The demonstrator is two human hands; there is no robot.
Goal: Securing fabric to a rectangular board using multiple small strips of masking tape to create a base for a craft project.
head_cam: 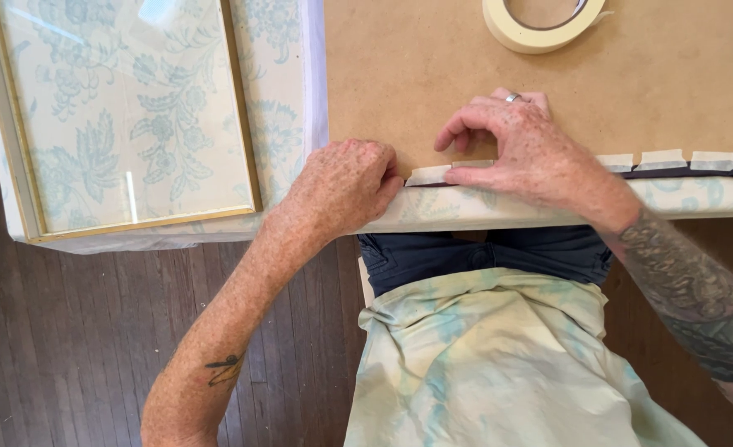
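I saw my right hand (pixel 523 153) pinching a masking tape strip (pixel 449 173) flat against the brown backing board (pixel 432 74) near edge. The strip ran left to right. My left hand (pixel 346 186), fingers curled, pressed its left end over the floral fabric (pixel 466 207).

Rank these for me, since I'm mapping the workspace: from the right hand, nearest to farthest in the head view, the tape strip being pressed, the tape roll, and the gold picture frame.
From the right hand:
1. Tape strip, under its fingers at the board's near edge.
2. Tape roll, up at the board's far edge.
3. Gold picture frame, far left beyond the left hand.
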